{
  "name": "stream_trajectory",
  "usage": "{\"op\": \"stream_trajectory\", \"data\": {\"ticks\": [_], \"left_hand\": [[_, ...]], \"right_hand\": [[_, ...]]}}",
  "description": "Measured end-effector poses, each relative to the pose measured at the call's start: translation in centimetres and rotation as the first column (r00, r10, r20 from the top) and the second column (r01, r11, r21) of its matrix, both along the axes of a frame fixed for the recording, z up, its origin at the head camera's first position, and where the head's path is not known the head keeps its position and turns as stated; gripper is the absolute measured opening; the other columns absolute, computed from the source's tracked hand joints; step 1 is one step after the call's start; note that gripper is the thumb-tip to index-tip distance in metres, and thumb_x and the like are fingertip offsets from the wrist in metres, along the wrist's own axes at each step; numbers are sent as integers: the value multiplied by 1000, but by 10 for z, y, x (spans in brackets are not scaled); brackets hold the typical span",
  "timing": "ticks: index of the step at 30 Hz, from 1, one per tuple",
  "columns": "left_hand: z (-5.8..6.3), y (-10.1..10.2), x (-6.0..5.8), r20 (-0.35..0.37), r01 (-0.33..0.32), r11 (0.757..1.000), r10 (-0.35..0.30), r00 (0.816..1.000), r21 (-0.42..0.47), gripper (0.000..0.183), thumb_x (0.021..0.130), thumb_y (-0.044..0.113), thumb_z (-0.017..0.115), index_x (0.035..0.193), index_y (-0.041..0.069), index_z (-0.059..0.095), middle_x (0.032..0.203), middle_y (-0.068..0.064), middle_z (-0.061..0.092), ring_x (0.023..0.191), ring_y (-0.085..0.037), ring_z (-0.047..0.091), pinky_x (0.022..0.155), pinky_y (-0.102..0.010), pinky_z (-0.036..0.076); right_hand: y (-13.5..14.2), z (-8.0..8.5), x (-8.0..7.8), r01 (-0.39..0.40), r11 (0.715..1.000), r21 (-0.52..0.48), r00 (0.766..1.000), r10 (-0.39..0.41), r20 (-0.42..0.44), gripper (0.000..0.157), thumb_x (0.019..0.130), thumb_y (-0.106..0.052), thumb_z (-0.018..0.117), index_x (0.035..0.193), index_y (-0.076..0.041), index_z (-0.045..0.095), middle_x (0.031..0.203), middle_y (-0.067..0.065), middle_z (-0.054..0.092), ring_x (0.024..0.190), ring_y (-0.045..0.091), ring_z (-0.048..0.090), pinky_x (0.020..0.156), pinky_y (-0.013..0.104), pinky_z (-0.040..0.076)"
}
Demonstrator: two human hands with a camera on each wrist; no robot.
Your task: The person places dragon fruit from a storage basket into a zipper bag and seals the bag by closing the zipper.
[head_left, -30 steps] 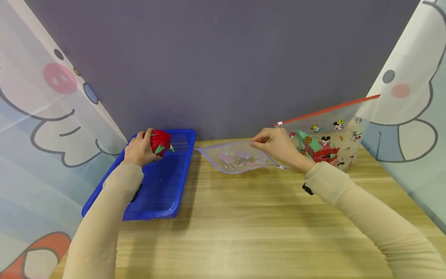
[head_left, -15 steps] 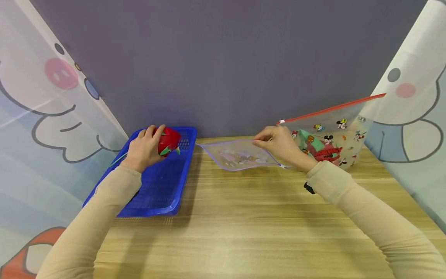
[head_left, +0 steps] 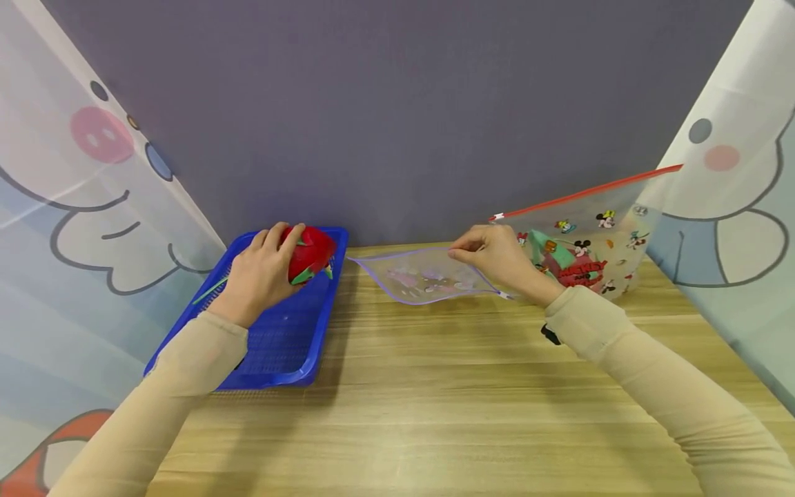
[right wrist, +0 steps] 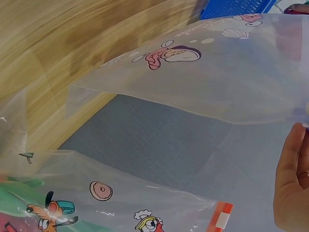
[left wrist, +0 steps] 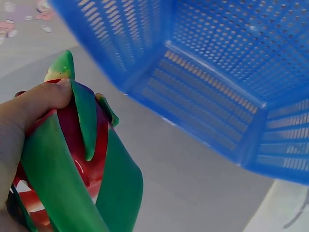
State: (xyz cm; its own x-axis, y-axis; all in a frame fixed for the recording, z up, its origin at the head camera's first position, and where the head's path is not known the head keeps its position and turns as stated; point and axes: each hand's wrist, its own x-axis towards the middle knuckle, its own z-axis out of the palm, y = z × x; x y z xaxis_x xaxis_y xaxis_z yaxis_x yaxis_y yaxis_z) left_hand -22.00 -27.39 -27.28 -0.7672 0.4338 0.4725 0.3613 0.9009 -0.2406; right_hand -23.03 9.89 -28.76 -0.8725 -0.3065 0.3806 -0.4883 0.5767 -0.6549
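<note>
My left hand (head_left: 263, 273) grips a red dragon fruit (head_left: 313, 254) with green scales, above the back of a blue plastic basket (head_left: 319, 352). In the left wrist view the thumb lies across the top of the dragon fruit (left wrist: 82, 140), beside the basket's slatted wall (left wrist: 193, 101). My right hand (head_left: 493, 255) pinches the upper edge of a clear zip bag (head_left: 422, 276) with a purple rim, whose mouth gapes. The right wrist view shows the bag (right wrist: 231, 72) hanging from the fingertips, with pink prints on it.
Behind my right hand stands a clear cartoon-printed bag (head_left: 611, 238) with a red zip strip, holding something red and green. A thin green strip (head_left: 210, 291) lies by the basket's left rim. A grey panel (head_left: 397, 124) rises behind the wooden table (head_left: 435, 400).
My left hand has moved to the right with the dragon fruit, towards the basket's right rim. My right hand keeps its pinch on the purple-rimmed bag, almost unmoved.
</note>
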Motion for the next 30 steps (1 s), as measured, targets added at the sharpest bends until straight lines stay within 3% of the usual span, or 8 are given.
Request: {"op": "stream_trajectory", "data": {"ticks": [9, 30], "left_hand": [[11, 15, 15, -58, 47, 999, -47, 997, 10, 89, 56, 29, 85, 132, 10, 41, 124, -21, 47, 105, -40, 50, 70, -56, 51], [41, 28, 40, -146, 58, 997, -51, 988, 43, 87, 56, 30, 84, 131, 9, 44, 123, -20, 50, 105, -39, 52, 63, -57, 51]], "right_hand": [[-2, 1, 1, -11, 1000, 8, 1000, 11, -11, 10, 82, -21, 68, 86, -13, 74, 80, -1, 67, 68, 12, 59, 59, 29, 47], [-4, 0, 0, -10, 998, 56, 997, 14, -78, 10, 82, -20, 69, 84, -11, 74, 78, 1, 68, 66, 13, 61, 58, 29, 48]]}}
